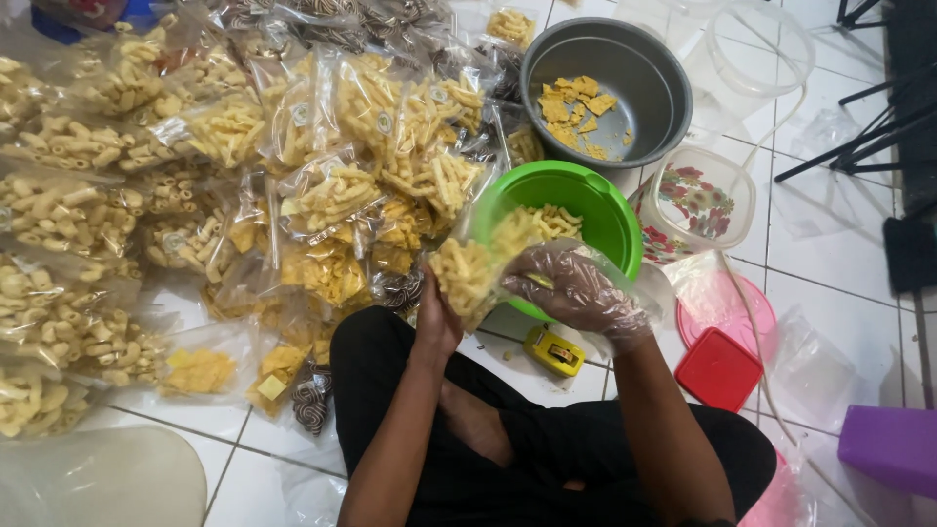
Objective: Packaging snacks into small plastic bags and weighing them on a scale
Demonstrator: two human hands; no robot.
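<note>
I sit on the tiled floor. My left hand (436,317) grips a clear plastic bag (475,268) partly filled with yellow tube-shaped snacks, holding it from below. My right hand (576,288), covered by a clear plastic glove, rests at the bag's open side, just over the rim of a green bowl (605,210) that holds more of the same snacks (554,222). The bag hides the bowl's left wall.
A large pile of filled snack bags (195,185) covers the floor at left. Behind the bowl stand a grey metal pot (639,78) with flat yellow chips and a flowered clear container (698,200). A small yellow scale (553,349), red lid (719,369) and purple box (893,444) lie nearby.
</note>
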